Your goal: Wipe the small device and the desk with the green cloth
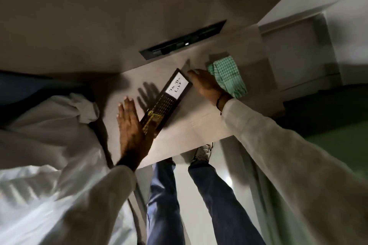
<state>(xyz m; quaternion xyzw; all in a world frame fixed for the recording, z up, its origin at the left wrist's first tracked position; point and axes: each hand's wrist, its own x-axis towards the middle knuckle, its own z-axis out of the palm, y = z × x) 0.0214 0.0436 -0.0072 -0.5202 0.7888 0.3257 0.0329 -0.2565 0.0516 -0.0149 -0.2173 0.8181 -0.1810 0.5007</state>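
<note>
A flat black device [166, 101] with a white "To Do List" label and yellow markings lies diagonally on the pale desk [205, 123]. My left hand [130, 125] hovers flat with fingers spread at the device's near left corner, holding nothing. At the device's far right end, my right hand [205, 83] reaches out flat with its fingers apart. A green checked cloth [227, 74] lies on the desk just right of that hand, partly hidden by the wrist.
A black slot panel [183, 41] is set into the surface behind the device. White bedding [49, 145] lies at the left. My legs in blue jeans and a shoe [203, 152] show below the desk's front edge. A white wall corner stands at the right.
</note>
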